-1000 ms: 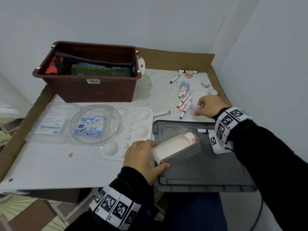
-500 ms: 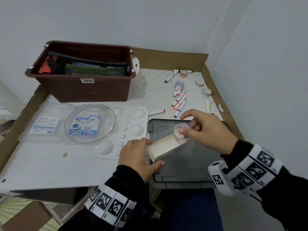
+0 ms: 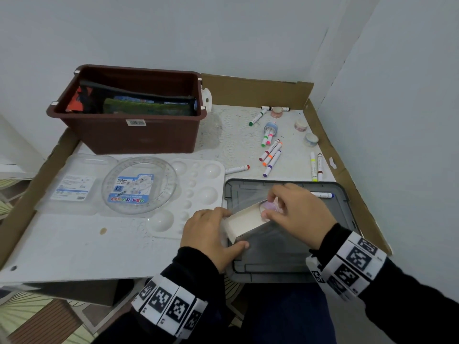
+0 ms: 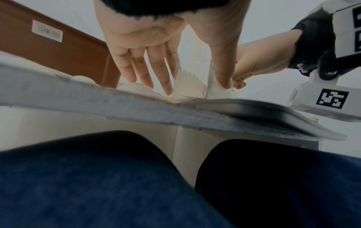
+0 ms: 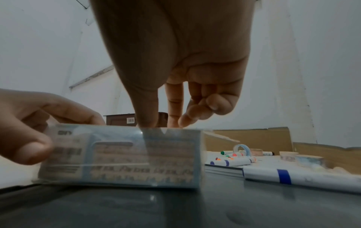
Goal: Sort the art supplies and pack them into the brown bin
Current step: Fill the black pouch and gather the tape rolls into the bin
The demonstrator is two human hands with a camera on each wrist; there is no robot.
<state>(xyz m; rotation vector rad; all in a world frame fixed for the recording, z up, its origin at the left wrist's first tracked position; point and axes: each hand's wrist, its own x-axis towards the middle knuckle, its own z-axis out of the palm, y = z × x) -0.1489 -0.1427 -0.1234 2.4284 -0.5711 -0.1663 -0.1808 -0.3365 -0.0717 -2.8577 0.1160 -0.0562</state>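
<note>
A small clear plastic box (image 3: 244,220) with a white insert lies tilted on the grey lid (image 3: 273,256). My left hand (image 3: 211,234) grips its near end, thumb along the side. My right hand (image 3: 295,212) pinches a pink tape roll (image 3: 269,206) at the box's open far end. The right wrist view shows thumb and fingers (image 5: 148,117) reaching down behind the box (image 5: 121,158); the roll is hidden there. The brown bin (image 3: 129,115) stands at the back left with dark flat items inside.
Loose markers (image 3: 270,155) and three tape rolls (image 3: 300,125) lie at the back right. A blue-capped marker (image 3: 323,194) rests on the lid. A white palette (image 3: 198,182) and a round clear pen case (image 3: 139,186) sit left of the lid. Cardboard walls edge the table.
My right hand picked the pink tape roll up from the table at the back right and brought it down to the box's open end. The left hand kept hold of the box.
</note>
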